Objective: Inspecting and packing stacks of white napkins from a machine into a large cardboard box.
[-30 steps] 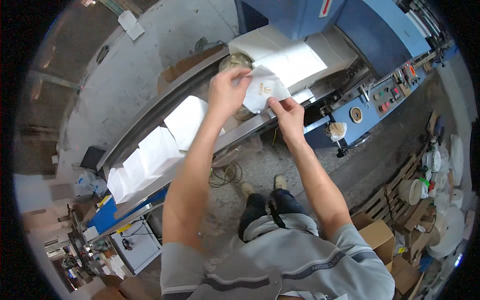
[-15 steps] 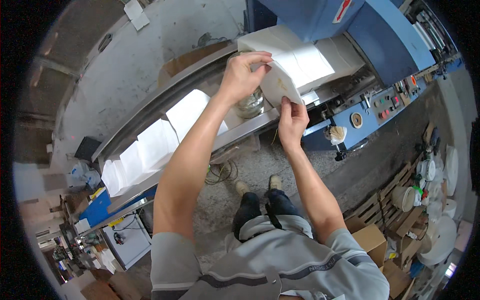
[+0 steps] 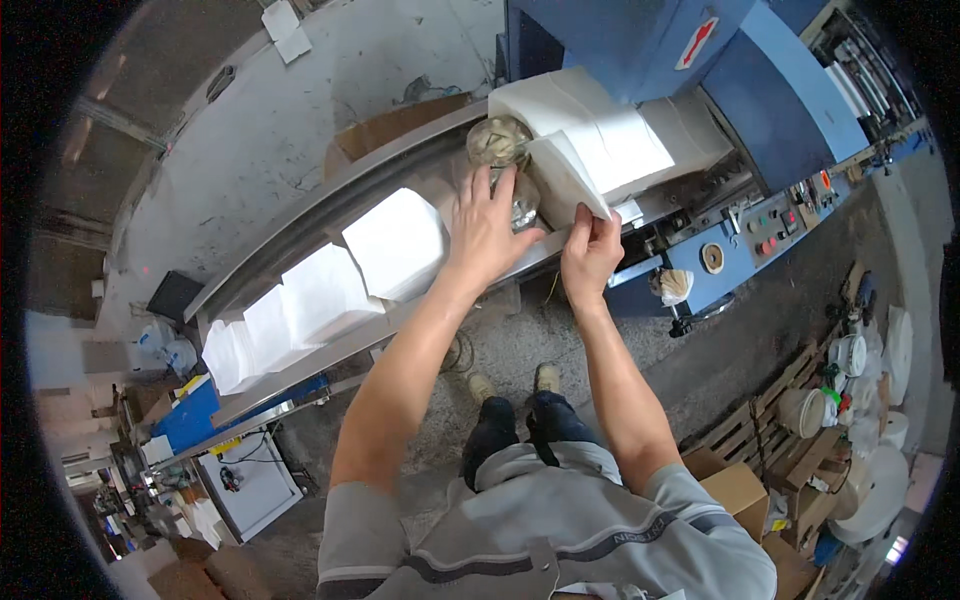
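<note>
My right hand (image 3: 592,248) pinches the lower corner of a white paper sheet (image 3: 568,172), which stands tilted at the near end of a long row of white paper (image 3: 575,105). Against that sheet, in the metal trough, sit two shiny rounded weights or jars: a brownish one (image 3: 498,140) behind and a silvery one (image 3: 524,208) in front; their exact kind is unclear. My left hand (image 3: 486,228) is open, its fingertips over the silvery one and partly covering it. Whether they touch it, I cannot tell.
Stacks of white paper (image 3: 395,245) lie along the trough's left part, inside its metal rim (image 3: 290,222). At the right stands a blue machine (image 3: 640,40) with a button panel (image 3: 775,225). A wooden pallet (image 3: 745,400) and cardboard box (image 3: 738,490) are on the floor at right.
My left hand has let go of the sheet's upper edge and moved down and left to the silvery thing. The right hand still holds the sheet's lower corner. The brownish thing now shows.
</note>
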The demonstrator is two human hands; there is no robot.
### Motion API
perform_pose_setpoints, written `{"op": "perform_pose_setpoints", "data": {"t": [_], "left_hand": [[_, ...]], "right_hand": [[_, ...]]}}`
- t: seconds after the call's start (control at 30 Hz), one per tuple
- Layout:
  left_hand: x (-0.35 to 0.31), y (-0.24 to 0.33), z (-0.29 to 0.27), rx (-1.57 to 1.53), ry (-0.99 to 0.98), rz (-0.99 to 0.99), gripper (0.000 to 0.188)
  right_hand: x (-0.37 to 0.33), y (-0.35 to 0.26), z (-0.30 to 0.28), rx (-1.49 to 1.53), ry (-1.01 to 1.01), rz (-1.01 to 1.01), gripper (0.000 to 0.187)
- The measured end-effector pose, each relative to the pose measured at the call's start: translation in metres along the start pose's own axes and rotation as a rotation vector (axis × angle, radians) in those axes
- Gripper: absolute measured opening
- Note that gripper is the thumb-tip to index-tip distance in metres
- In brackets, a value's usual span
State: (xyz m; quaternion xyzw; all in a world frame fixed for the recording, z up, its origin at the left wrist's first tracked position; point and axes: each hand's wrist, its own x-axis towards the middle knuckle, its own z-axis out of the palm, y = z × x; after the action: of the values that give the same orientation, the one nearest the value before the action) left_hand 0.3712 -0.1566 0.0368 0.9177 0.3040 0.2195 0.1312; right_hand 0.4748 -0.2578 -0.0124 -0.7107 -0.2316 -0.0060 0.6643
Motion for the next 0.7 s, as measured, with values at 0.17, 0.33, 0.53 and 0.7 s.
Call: {"op": "perform_pose_setpoints", "data": {"t": [0.17, 0.33, 0.53, 0.7], "left_hand": [[0.007, -0.001, 0.006, -0.016, -0.056, -0.124, 0.088], [-0.001, -0.005, 0.002, 0.019, -0.050, -0.159, 0.086], [-0.011, -0.011, -0.001, 0.027, -0.002, -0.128, 0.080], [-0.004, -0.004, -0.003, 0.024, -0.026, -0.147, 0.080]], "right_hand": [[0.001, 0.006, -0.003, -0.113, -0.075, -0.023, 0.011], [0.003, 0.007, -0.014, -0.358, -0.159, -0.204, 0.012], [0.008, -0.009, -0.016, -0.523, -0.266, -0.194, 0.017], [0.005, -0.012, -0.017, -0.473, -0.302, -0.120, 0.020]]}}
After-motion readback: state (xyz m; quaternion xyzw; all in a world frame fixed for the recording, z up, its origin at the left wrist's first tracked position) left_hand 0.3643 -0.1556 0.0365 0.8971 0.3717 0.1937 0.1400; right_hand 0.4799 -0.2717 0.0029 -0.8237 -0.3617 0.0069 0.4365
